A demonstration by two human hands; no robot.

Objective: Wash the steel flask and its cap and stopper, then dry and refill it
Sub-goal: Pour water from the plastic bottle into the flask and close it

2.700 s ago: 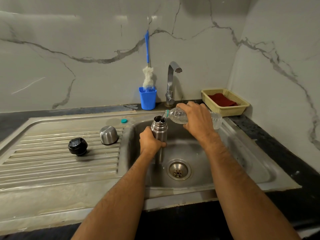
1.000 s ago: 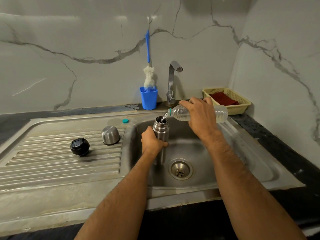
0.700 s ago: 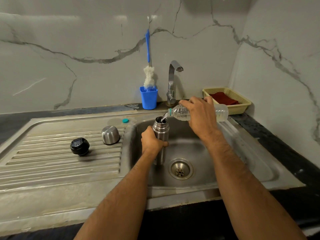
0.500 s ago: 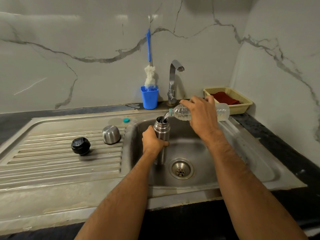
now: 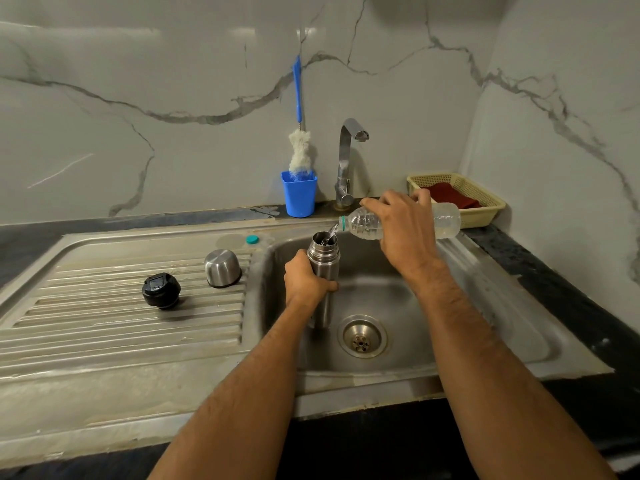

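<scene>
I see the sink (image 5: 491, 285) basin with the flask (image 5: 323, 268) upright at its left side, left hand (image 5: 304, 282) wrapped round it. My right hand (image 5: 401, 226) has tipped the gripped bottle (image 5: 367, 223) flatter; refilling continues. Cap (image 5: 222, 267) and stopper (image 5: 161, 291) wait on the drainboard.

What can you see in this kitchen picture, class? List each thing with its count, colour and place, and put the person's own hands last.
steel flask: 1, silver, upright over the sink, open mouth
plastic bottle: 1, clear, tilted over the flask mouth
steel cap: 1, silver, on drainboard
stopper: 1, black, on drainboard
bottle cap: 1, teal, sink rim
sink: 1, steel
tap: 1, chrome, behind sink
cup: 1, blue, holds brush
brush: 1, blue handle, white head
basket: 1, yellow, right counter
cloth: 1, red, in basket
left hand: grips flask
right hand: grips bottle
</scene>
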